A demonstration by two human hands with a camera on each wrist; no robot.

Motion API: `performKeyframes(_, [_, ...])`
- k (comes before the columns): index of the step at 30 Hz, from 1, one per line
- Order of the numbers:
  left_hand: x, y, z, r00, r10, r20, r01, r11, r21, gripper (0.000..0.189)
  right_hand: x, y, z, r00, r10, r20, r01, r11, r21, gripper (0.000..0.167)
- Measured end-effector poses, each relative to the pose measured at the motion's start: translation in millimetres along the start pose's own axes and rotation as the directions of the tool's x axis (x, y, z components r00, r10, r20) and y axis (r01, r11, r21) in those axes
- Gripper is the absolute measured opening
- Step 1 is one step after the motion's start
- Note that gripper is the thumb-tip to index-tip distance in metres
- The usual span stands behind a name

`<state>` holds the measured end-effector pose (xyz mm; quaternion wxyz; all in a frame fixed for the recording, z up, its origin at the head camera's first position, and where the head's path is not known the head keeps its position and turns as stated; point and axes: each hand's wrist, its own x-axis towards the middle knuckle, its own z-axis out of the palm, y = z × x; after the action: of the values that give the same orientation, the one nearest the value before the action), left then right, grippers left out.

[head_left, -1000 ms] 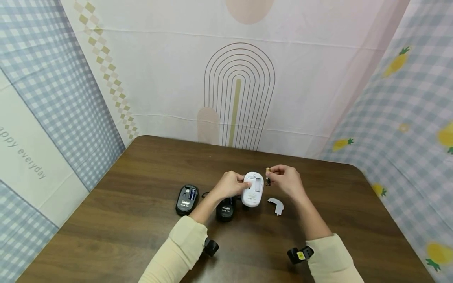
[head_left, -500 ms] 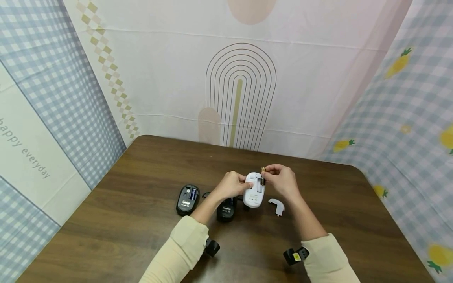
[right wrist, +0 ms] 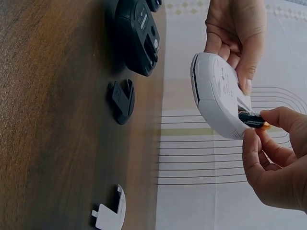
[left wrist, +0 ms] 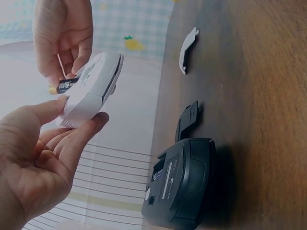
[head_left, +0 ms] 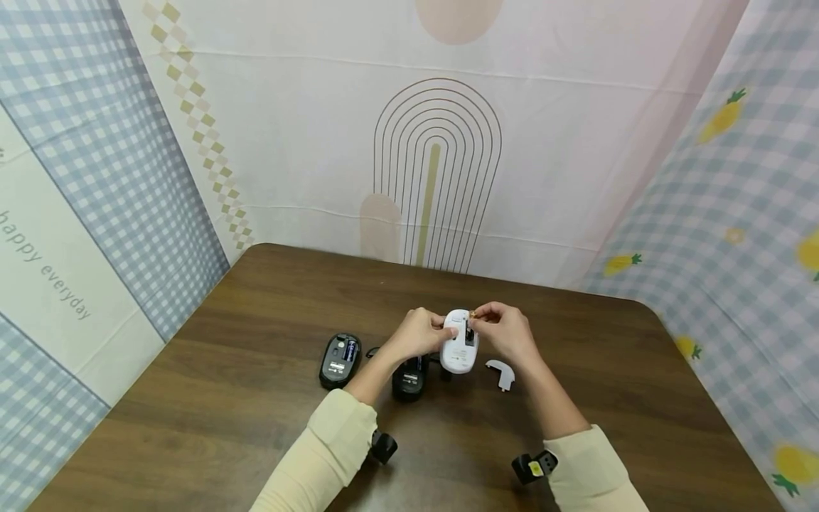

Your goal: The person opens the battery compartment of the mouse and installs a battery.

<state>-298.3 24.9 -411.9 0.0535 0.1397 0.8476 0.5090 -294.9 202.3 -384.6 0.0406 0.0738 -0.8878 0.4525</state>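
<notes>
My left hand (head_left: 419,333) holds a white computer mouse (head_left: 458,352) above the table, underside up, with the thumb on its bottom face. Between thumb and fingers of my right hand (head_left: 505,331) is a black and gold battery (right wrist: 252,120). Its black end sits inside the mouse's battery slot while the gold end sticks out at a tilt, as the right wrist view shows. A fingertip of the right hand is right at the mouse's edge. The mouse's white battery cover (head_left: 502,374) lies on the table, below and to the right of the mouse.
Two black mice lie upside down on the brown table (head_left: 576,355): one black mouse (head_left: 340,360) at left, another black mouse (head_left: 409,378) under the left forearm, both with batteries showing. A black cover (right wrist: 123,101) lies near the latter. A patterned cloth (head_left: 307,142) hangs behind.
My right hand has brought the battery leftward from beside the white mouse and put its black end into the slot. The left hand and mouse have hardly moved.
</notes>
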Motion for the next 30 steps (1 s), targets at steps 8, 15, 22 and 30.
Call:
performKeyframes(8, [-0.8, 0.5, -0.6, 1.0, 0.014, -0.01, -0.014, 1.0, -0.009, 0.027, -1.1, 3.3, -0.2, 1.0, -0.006, 0.029, 0.006, 1.0, -0.006, 0.016])
performKeyframes(15, [-0.6, -0.7, 0.1, 1.0, 0.012, -0.013, -0.012, 1.0, -0.002, 0.028, -1.7, 5.6, -1.0, 0.999, -0.022, 0.043, 0.022, 1.0, 0.011, 0.017])
performKeyframes(22, [-0.9, -0.4, 0.3, 1.0, 0.003, -0.011, -0.003, 1.0, -0.01, 0.028, -1.8, 6.7, -3.0, 0.997, -0.04, 0.06, 0.039, 0.999, 0.023, 0.017])
performKeyframes(30, [-1.8, 0.4, 0.4, 1.0, -0.008, -0.005, 0.008, 0.999, -0.046, 0.029, 0.9, 11.5, -4.1, 0.994, 0.029, 0.101, -0.046, 0.986, 0.163, 0.029])
